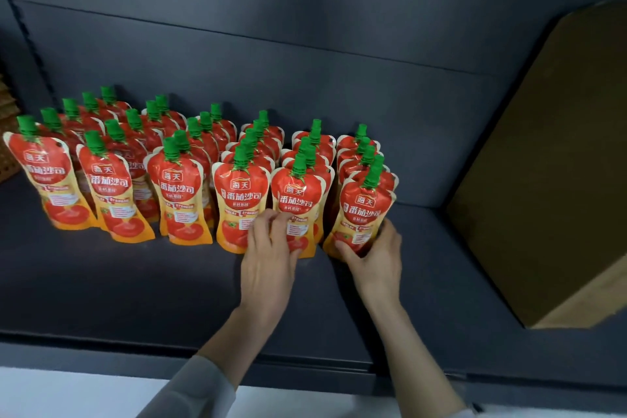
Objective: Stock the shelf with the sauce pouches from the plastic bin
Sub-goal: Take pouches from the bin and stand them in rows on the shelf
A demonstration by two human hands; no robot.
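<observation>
Several rows of red and orange sauce pouches with green caps stand upright on the dark shelf (135, 282). My left hand (269, 254) grips the lower part of the front pouch (297, 197) in the second row from the right, fingers curled onto its face. My right hand (376, 256) holds the bottom of the front pouch (364, 210) in the rightmost row, thumb on its front and fingers round its right side. Both pouches stand on the shelf. The plastic bin is not in view.
A brown wooden side panel (549, 180) bounds the shelf on the right. The dark back wall (305, 44) rises behind the pouches. A woven object (5, 132) sits at the far left edge. Bare shelf surface lies in front of the rows.
</observation>
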